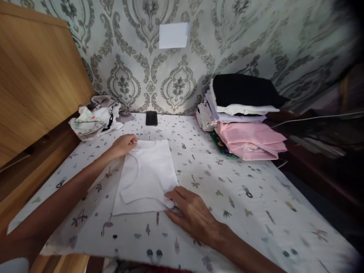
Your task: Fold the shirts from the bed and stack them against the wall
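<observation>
A white garment, folded into a rough rectangle, lies flat on the patterned white sheet. At its far left corner my left hand has its fingers closed on the fabric. My right hand is at the near right edge, with the cloth between thumb and fingers. A curved, strap-like edge shows on top of the garment near its front.
Crumpled clothes lie at the back left, near a wooden panel. A dark phone-like object rests by the wall. At the back right, folded clothes stand stacked behind pink fabric.
</observation>
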{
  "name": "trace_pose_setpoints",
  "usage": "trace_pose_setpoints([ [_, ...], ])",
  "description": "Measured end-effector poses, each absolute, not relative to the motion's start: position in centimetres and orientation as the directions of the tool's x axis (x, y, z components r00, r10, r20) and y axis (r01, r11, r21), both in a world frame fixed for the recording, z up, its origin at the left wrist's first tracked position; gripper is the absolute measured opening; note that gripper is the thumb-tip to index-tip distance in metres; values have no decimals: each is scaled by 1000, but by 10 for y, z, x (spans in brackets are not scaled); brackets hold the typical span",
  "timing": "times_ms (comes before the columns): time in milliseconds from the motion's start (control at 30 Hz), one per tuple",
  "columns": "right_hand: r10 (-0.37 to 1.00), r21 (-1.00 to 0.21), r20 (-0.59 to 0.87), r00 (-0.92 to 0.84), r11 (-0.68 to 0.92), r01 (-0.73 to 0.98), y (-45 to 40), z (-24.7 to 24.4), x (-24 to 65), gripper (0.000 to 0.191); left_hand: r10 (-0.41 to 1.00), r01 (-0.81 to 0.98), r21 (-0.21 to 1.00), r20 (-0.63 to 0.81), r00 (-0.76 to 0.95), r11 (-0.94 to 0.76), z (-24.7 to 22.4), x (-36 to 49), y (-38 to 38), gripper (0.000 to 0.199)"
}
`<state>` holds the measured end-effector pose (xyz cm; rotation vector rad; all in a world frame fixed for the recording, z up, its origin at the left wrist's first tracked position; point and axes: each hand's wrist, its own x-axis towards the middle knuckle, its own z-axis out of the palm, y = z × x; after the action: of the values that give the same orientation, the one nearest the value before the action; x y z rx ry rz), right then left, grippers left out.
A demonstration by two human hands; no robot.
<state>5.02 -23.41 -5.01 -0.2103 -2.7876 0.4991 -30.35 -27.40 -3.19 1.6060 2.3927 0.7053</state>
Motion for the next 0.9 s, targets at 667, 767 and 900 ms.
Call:
trace_pose_setpoints([
  [667, 408, -494, 356, -840, 846, 201, -245, -68, 72, 24, 990, 738, 669, 15, -139, 93, -51, -262, -140, 12],
  [767, 403, -470, 370, -837, 858, 206, -246, -68, 75, 25, 983, 710, 699, 51, -176, 91, -51, -258, -136, 13],
  [900, 402, -421, 404, -822, 879, 223, -246, -69, 77, 24, 972, 705, 702, 88, -219, 96, -53, -253, -134, 13],
])
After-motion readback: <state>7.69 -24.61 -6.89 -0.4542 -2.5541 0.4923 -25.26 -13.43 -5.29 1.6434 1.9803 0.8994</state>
